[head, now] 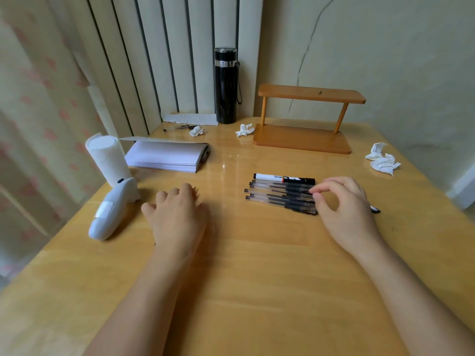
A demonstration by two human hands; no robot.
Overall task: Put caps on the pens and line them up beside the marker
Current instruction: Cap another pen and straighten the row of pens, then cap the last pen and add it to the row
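Squaring the row of pens (280,197), capped by the look of it, just below the marker (284,179).
Right hand (344,204) fingertips pinch the pen ends; left hand (177,214) flat, fingers spread; one black item beyond right hand, unidentified.

We're looking at a yellowish wooden table (244,265) with a glossy top. On it, right of centre, the black-and-white marker (284,179) lies sideways with a row of clear pens (280,197) packed tight against its near side, all roughly parallel. At the left edge we've got a white handheld gadget (109,214) lying on its side, a white paper roll (109,160) standing just behind it, and a stack of white paper (165,156) next to that. Further back stands a black flask (225,86), and right of it a small wooden two-tier rack (303,138). Crumpled tissues (383,161) sit near the right edge, with two more by the flask. Our left hand (177,217) rests flat on the wood.
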